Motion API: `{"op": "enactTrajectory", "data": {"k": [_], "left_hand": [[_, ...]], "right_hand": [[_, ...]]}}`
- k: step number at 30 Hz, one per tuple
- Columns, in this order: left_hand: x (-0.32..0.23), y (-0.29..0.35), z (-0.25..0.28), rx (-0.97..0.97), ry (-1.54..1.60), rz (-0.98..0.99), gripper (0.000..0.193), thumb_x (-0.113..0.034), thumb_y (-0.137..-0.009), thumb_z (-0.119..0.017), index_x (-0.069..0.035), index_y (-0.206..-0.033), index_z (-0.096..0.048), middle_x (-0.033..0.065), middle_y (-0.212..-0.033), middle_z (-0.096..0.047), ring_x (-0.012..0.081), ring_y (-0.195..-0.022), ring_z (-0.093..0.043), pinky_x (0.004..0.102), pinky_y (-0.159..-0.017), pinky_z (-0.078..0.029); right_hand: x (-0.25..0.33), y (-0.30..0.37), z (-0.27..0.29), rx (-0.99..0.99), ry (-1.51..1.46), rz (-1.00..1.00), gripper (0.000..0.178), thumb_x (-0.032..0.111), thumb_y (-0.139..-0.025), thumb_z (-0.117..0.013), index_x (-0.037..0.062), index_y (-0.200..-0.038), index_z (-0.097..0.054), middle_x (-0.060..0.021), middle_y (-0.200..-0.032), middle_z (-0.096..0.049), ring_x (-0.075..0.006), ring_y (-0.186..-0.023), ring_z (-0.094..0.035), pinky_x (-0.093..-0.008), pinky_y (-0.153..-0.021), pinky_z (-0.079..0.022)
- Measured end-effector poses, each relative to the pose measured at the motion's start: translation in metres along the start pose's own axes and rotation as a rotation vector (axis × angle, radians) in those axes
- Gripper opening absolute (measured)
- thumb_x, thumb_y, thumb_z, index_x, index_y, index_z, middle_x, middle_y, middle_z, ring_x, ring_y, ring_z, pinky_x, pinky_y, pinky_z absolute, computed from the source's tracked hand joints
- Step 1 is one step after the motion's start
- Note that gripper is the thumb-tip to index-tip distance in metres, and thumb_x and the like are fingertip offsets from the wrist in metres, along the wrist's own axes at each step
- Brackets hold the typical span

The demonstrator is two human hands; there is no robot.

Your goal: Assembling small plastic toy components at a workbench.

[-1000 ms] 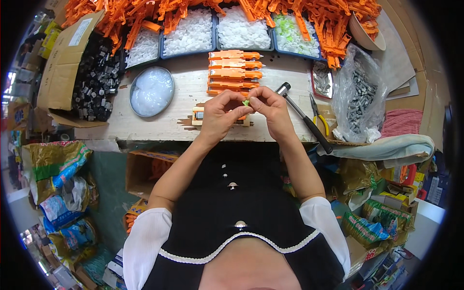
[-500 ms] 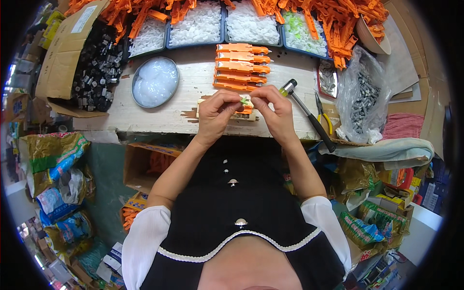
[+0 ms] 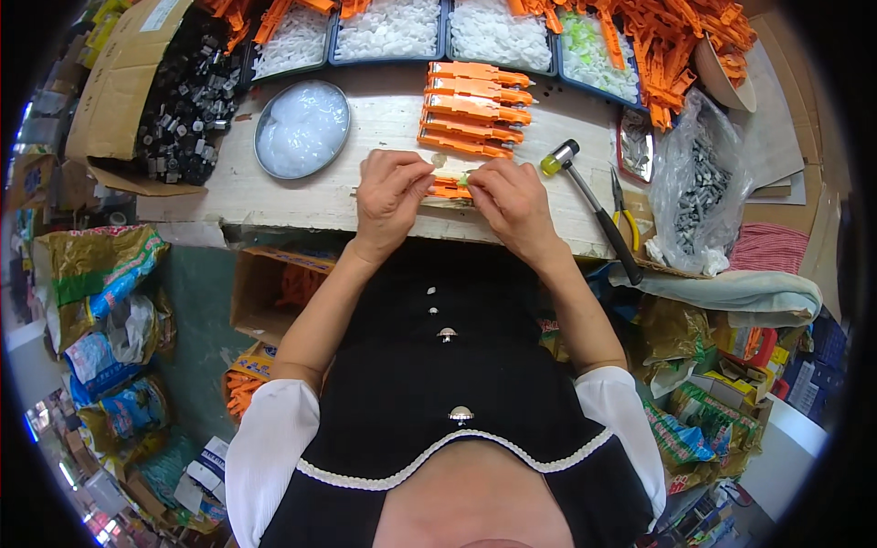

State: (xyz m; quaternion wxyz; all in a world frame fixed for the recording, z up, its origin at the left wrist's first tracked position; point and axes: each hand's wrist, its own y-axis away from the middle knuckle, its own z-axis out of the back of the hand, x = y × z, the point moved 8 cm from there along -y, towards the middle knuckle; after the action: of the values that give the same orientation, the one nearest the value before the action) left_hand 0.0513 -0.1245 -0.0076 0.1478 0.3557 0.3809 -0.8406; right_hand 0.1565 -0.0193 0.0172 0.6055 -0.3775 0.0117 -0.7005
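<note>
At the near edge of the bench, my right hand (image 3: pixel 517 203) pinches a small pale-green plastic piece (image 3: pixel 463 179) at an orange plastic housing (image 3: pixel 449 189). The housing lies on a low block, partly hidden by my fingers. At its left end is my left hand (image 3: pixel 391 199), thumb and forefinger closed in a pinch; whatever they hold is too small to make out. Just beyond, several similar orange housings (image 3: pixel 475 108) with metal tips lie in a stacked row.
A round dish of clear gel (image 3: pixel 302 130) stands left, beside a carton of black parts (image 3: pixel 187 110). Trays of white pieces (image 3: pixel 388 32) line the back. To the right lie a hammer (image 3: pixel 598 210), pliers (image 3: pixel 625 212) and a plastic bag of metal parts (image 3: pixel 696 187).
My left hand has drawn left, away from the green piece, which my right fingers have brought down at the housing. The whole view has shifted slightly.
</note>
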Motion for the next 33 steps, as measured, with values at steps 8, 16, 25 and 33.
{"op": "enactTrajectory", "data": {"k": [8,16,25,33], "left_hand": [[0.010,0.015,-0.009,0.109,-0.110,0.006,0.013,-0.011,-0.070,-0.068,-0.008,-0.082,-0.064,0.0024,-0.092,-0.057,0.0190,-0.090,-0.049,0.0315,-0.078,-0.031],[0.012,0.016,-0.013,0.089,-0.120,-0.008,0.012,-0.007,-0.067,-0.066,-0.008,-0.077,-0.060,0.0023,-0.092,-0.056,0.0201,-0.091,-0.047,0.0335,-0.079,-0.029],[0.012,0.015,-0.013,0.064,-0.095,-0.017,0.015,-0.006,-0.064,-0.066,-0.008,-0.077,-0.060,0.0013,-0.091,-0.056,0.0196,-0.090,-0.048,0.0343,-0.079,-0.028],[0.015,0.016,-0.016,0.107,-0.099,0.003,0.014,-0.007,-0.066,-0.066,-0.009,-0.078,-0.060,0.0006,-0.091,-0.055,0.0188,-0.091,-0.047,0.0337,-0.080,-0.028]], "right_hand": [[0.006,-0.007,-0.036,0.195,0.169,0.167,0.010,0.009,-0.072,-0.062,0.0078,-0.081,-0.057,-0.0041,-0.076,-0.052,-0.0202,-0.074,-0.052,-0.0331,-0.067,-0.035],[0.009,-0.016,-0.054,0.355,0.198,0.211,0.004,0.011,-0.070,-0.059,0.0077,-0.070,-0.056,-0.0059,-0.071,-0.051,-0.0209,-0.071,-0.054,-0.0346,-0.065,-0.033],[0.012,-0.022,-0.067,0.506,0.218,0.219,0.004,0.008,-0.068,-0.058,0.0050,-0.071,-0.058,-0.0086,-0.071,-0.054,-0.0226,-0.072,-0.056,-0.0353,-0.068,-0.035],[-0.011,-0.024,-0.039,0.394,0.085,0.097,0.006,0.005,-0.070,-0.060,0.0060,-0.077,-0.058,-0.0085,-0.074,-0.053,-0.0259,-0.070,-0.055,-0.0350,-0.062,-0.038]]}}
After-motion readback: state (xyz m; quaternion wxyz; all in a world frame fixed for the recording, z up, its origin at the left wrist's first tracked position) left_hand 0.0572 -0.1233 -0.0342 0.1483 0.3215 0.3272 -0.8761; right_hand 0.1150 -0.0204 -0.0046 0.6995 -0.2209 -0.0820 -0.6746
